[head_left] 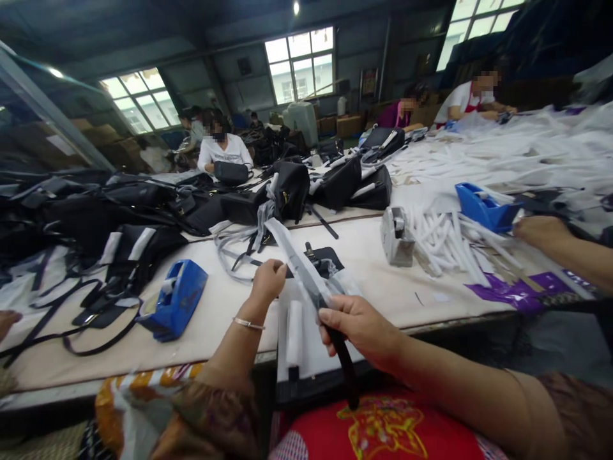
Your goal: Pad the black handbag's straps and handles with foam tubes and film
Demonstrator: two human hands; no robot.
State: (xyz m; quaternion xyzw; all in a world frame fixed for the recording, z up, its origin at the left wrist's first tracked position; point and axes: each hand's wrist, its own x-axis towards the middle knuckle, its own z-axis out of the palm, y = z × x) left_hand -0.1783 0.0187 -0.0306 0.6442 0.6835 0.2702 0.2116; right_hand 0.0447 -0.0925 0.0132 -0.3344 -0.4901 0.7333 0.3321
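My right hand [359, 322] is closed round a dark strap [343, 367] whose far part is wrapped in a pale, translucent sleeve [297, 260]. The strap's black end hangs down in front of my red apron [383, 431]. My left hand [269, 279] is closed just left of the sleeve, its fingertips bent together; whatever they pinch is hidden. Below my hands, at the table edge, stands a black bag [311, 388] with white wrapping, and a white-wrapped handle [295, 332] lies against it. Behind the strap rests a small black flap piece with a buckle [326, 259].
Blue tape dispensers [178, 300] [486, 207] stand left and right, with a grey dispenser [397, 236] beside white rolled tubes [443, 239]. Black bags [287, 191] line the table's middle. A co-worker's hand [541, 233] reaches in at right. Other people work further back.
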